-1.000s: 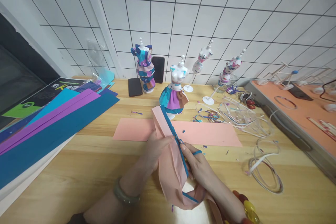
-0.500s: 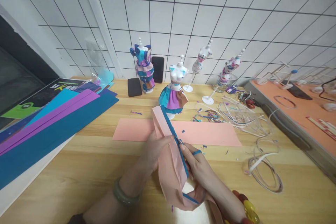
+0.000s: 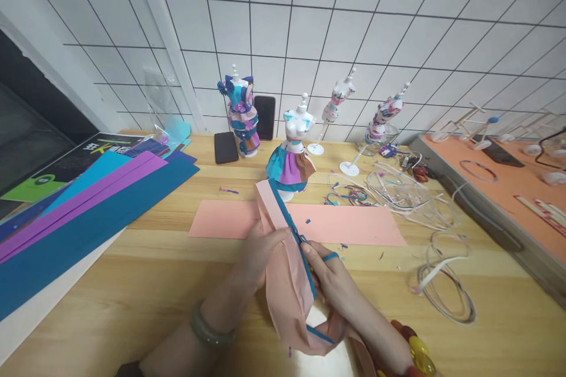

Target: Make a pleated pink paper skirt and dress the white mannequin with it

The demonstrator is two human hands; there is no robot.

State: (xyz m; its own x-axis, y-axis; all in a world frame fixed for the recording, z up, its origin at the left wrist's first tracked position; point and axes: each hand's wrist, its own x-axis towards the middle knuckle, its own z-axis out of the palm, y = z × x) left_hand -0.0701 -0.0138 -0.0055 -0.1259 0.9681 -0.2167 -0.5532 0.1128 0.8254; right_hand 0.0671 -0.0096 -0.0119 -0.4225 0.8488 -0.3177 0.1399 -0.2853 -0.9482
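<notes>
My left hand [image 3: 256,253] is closed on a long strip of pink crepe paper [image 3: 285,283], its thumb pressed on top. A teal-blue band [image 3: 287,210] runs along the strip's right edge, and the strip curls round in a loop below my hands. My right hand [image 3: 329,271] is closed on what look like small scissors with a blue handle loop [image 3: 331,256] round a finger. Their dark metal part [image 3: 302,238] is at the blue edge; the blades are mostly hidden. Just beyond stands a small white dress form [image 3: 298,123] in a teal, purple and brown skirt [image 3: 290,169].
A flat pink strip [image 3: 354,224] lies beneath the work. Coloured paper sheets [image 3: 110,235] fill the left side. Behind stand a dressed form [image 3: 243,109], two forms on stands [image 3: 338,100] and phones [image 3: 226,147]. Tangled cords [image 3: 407,194] and a coil [image 3: 446,288] lie right.
The whole view has shifted very slightly. Both hands keep the same hold on the pink strip and the scissors, with no clear movement between them.
</notes>
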